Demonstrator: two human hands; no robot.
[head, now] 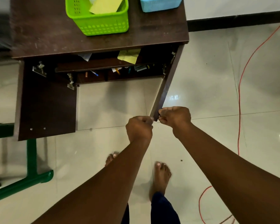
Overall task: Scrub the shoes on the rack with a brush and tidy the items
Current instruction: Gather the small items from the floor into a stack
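A dark brown cabinet (94, 39) stands before me with both doors swung open. My right hand (174, 116) pinches the outer edge of the right door (166, 88). My left hand (139, 127) is curled into a fist just left of that door's lower corner; whether it touches the door or holds anything is unclear. The left door (47, 104) hangs wide open. Inside, the shelves (103, 65) hold pens, papers and a yellow sheet. No shoes or brush show in this view.
A green basket (100, 18) with yellow paper and a blue basket (158, 4) sit on the cabinet top. A green metal frame (31, 167) stands at the left. A red cable (240, 88) runs across the glossy tiled floor at the right. My bare feet are below.
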